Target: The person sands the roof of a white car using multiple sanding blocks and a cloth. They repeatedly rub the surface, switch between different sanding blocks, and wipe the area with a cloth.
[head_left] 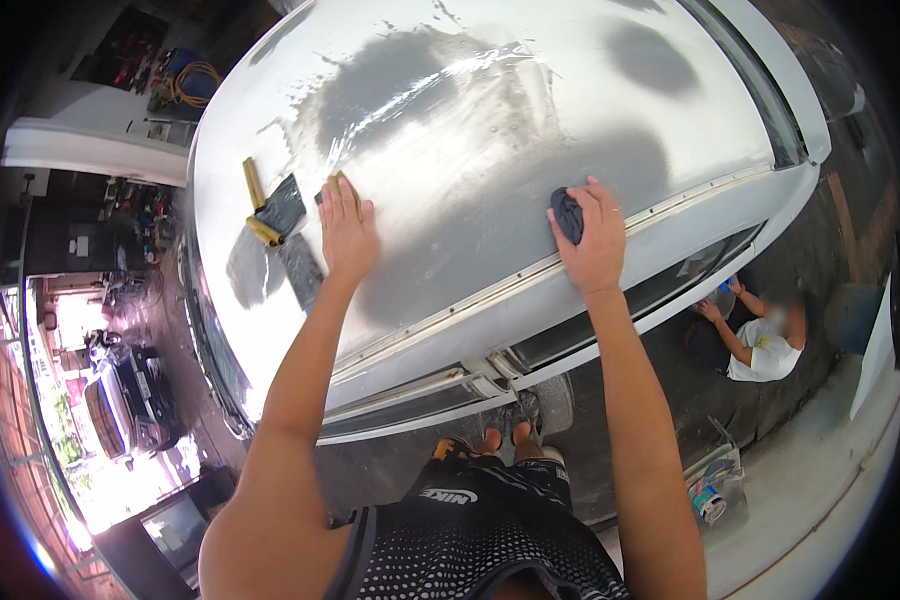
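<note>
The light-coloured car roof (pixel 460 165) has broad grey patches, and both my arms reach over it. My left hand (pixel 347 232) lies flat on the roof with its fingers stretched out. Under and beside those fingers shows a dark piece with a gold-brown edge (pixel 354 190), which looks like sandpaper; my fingers hide most of it. To the right, my right hand (pixel 597 240) curls round a crumpled dark cloth (pixel 567 215) and presses it to the grey area near the roof's side edge. Left of my left hand are curled gold-brown sandpaper strips (pixel 253 183) and a dark sheet (pixel 283 207).
A ridged roof rail (pixel 470 308) runs along the near side, above an ajar door (pixel 400 405). At the right, a person in a white shirt (pixel 765 352) crouches by the car. A dark vehicle (pixel 130 395) stands at the left. Beside the right wall lies a tub (pixel 708 503).
</note>
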`<act>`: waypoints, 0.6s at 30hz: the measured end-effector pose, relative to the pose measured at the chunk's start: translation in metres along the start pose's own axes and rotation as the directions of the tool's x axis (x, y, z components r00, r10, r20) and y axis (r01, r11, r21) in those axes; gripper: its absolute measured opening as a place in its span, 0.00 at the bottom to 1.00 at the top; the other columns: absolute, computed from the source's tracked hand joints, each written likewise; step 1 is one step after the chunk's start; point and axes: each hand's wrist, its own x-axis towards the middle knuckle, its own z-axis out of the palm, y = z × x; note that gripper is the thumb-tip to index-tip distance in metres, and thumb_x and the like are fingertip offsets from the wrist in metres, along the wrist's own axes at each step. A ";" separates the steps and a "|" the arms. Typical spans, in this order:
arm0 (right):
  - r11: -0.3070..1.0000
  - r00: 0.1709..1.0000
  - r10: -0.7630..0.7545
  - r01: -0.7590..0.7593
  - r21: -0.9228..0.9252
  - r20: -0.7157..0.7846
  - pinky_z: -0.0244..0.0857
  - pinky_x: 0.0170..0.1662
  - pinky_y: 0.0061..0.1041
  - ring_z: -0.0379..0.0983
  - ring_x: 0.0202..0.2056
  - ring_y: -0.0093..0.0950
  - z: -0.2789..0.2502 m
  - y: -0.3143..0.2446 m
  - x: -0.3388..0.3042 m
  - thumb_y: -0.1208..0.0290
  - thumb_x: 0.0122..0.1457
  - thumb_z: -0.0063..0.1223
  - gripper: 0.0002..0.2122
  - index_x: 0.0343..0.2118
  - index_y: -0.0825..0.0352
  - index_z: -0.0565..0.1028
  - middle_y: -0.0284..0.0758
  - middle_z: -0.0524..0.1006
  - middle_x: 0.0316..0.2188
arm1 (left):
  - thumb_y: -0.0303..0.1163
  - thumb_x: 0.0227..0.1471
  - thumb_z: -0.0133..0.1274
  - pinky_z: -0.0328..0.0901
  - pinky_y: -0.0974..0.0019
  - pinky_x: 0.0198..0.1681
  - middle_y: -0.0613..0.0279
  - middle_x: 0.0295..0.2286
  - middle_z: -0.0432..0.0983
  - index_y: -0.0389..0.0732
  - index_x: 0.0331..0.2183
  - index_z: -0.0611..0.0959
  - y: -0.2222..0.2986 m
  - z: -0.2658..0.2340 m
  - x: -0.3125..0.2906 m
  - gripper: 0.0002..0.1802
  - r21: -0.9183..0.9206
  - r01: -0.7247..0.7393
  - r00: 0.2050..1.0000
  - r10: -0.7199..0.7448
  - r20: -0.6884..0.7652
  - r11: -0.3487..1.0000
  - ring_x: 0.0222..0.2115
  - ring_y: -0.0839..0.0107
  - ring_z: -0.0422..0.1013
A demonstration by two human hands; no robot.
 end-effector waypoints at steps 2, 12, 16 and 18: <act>0.999 1.000 -0.003 0.003 0.032 0.010 0.67 0.54 0.44 0.73 0.55 0.47 0.002 -0.011 0.002 0.68 0.53 0.71 0.21 0.49 0.63 0.76 0.44 0.76 0.50 | 0.45 0.73 0.33 0.34 0.46 0.75 0.41 0.72 0.43 0.29 0.70 0.53 0.019 0.032 0.035 0.37 0.031 -0.128 0.971 0.132 -0.199 0.991 0.73 0.45 0.38; 1.000 1.000 0.019 -0.019 -0.007 0.014 0.67 0.54 0.44 0.73 0.55 0.47 -0.004 0.009 -0.004 0.68 0.53 0.71 0.21 0.49 0.61 0.76 0.44 0.76 0.51 | 0.43 0.71 0.38 0.41 0.52 0.74 0.48 0.70 0.54 0.36 0.69 0.61 0.143 0.017 0.036 0.33 -0.182 -0.730 0.665 0.746 0.033 0.658 0.71 0.52 0.48; 1.000 1.000 0.018 -0.018 0.015 -0.005 0.67 0.54 0.44 0.73 0.55 0.46 -0.001 -0.003 -0.001 0.68 0.53 0.71 0.21 0.49 0.60 0.76 0.42 0.76 0.50 | 0.44 0.71 0.38 0.41 0.51 0.74 0.51 0.70 0.53 0.37 0.70 0.60 0.102 0.015 0.081 0.33 -0.170 -0.687 0.699 0.707 0.108 0.706 0.72 0.52 0.46; 0.997 1.000 0.012 -0.011 0.074 -0.014 0.67 0.54 0.44 0.73 0.55 0.46 0.009 -0.020 0.006 0.68 0.53 0.71 0.20 0.48 0.60 0.76 0.41 0.76 0.50 | 0.44 0.71 0.37 0.42 0.52 0.75 0.48 0.70 0.52 0.38 0.70 0.58 0.095 -0.002 0.162 0.34 -0.106 -0.505 0.858 0.512 0.052 0.857 0.72 0.52 0.46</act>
